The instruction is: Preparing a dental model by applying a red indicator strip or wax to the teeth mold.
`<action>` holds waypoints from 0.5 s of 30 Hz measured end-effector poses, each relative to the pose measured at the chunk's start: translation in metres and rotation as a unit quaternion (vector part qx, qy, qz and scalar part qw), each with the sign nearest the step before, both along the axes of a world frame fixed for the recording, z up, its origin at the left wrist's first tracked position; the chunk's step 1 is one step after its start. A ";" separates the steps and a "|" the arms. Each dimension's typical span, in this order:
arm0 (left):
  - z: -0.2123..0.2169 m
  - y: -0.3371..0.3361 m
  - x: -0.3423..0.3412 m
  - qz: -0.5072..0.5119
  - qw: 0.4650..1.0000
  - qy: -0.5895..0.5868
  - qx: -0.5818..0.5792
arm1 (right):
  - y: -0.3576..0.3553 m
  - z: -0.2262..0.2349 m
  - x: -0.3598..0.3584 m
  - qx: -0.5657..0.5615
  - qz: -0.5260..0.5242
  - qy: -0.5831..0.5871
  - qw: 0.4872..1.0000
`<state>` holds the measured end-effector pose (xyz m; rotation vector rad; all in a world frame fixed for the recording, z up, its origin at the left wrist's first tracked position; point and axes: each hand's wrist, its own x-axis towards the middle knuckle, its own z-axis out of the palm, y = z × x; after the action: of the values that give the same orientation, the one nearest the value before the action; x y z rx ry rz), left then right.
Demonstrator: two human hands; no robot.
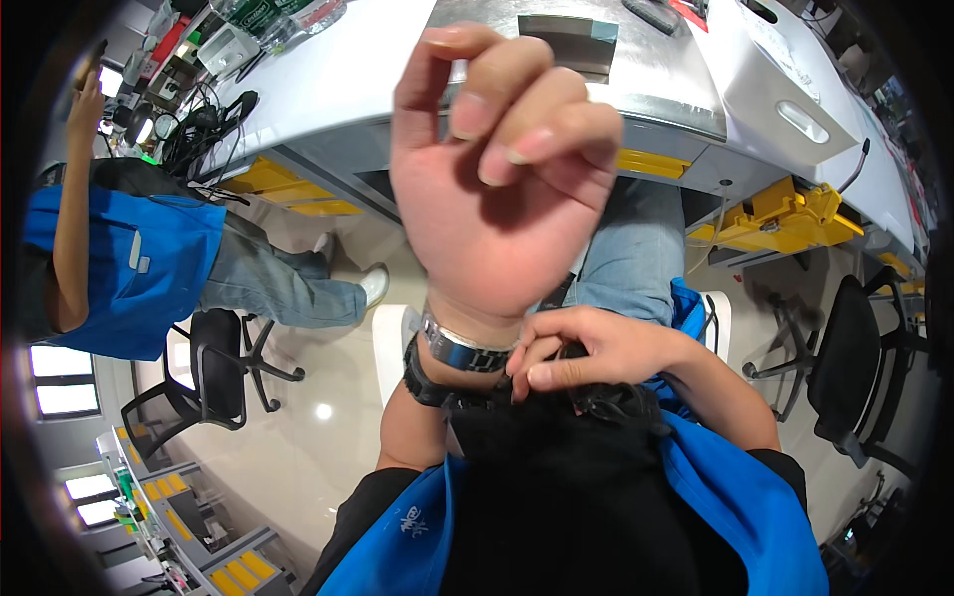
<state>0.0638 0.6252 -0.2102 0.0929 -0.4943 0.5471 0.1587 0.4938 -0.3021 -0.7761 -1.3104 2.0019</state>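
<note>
My left hand [502, 179] is raised close in front of me, palm toward me. Its fingers are loosely curled and apart, with nothing in them. Round its wrist sit a shiny metal band [462, 352] and, lower down, a black strap [425, 385]. My right hand [596, 348] reaches across from the right to the inner side of that wrist. Its thumb and fingers are pinched together at the black strap, touching the edge of the metal band. What exactly lies between the fingertips is partly hidden.
Ahead stands a white table [358, 70] with a metal plate [666, 84], a dark rectangular piece [571, 48] and a white box [785, 99]. Yellow bins [785, 219] hang underneath. Another person in a blue vest [149, 268] stands left. Black chairs [219, 363] flank me.
</note>
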 end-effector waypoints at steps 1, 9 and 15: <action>0.000 0.004 -0.002 0.003 1.000 -0.002 0.002 | -0.003 -0.002 -0.002 0.036 0.002 -0.009 0.999; -0.016 0.019 -0.007 0.085 0.995 0.036 -0.039 | -0.005 0.026 -0.022 0.164 -0.002 -0.162 0.973; -0.026 0.021 -0.004 0.090 0.993 0.047 -0.057 | 0.002 0.015 -0.026 0.185 -0.042 -0.192 0.963</action>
<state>0.0598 0.6465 -0.2362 0.0541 -0.3649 0.7430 0.1323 0.4954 -0.2868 -1.0477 -1.7740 1.5181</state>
